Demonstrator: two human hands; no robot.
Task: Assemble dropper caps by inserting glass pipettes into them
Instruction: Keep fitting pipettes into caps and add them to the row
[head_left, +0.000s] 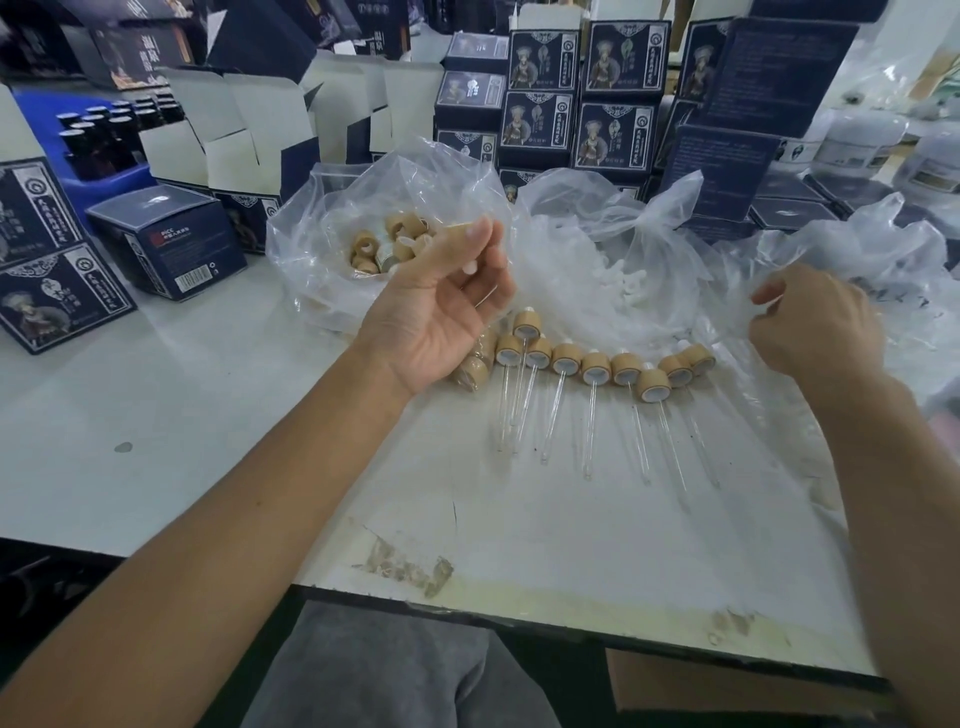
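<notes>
My left hand (441, 306) is raised palm-up over the table, fingers curled around a dropper cap (470, 268). Only the cap's white bulb tip shows between thumb and fingers. My right hand (821, 322) pinches the crumpled clear plastic bag (857, 244) at the right. Between the hands, several assembled droppers (597, 370) lie in a curved row, tan caps away from me and glass pipettes (556, 415) pointing toward me. An open clear bag (322, 228) behind my left hand holds loose tan caps (387, 244). A middle bag (623, 228) holds white pieces (631, 291).
Dark printed cartons (576, 93) are stacked along the back and right. An open dark box (166, 239) and flat cartons (47, 260) sit at the left, with dark bottles (109, 130) in a blue crate behind. The white table's near edge (467, 603) has worn tape marks.
</notes>
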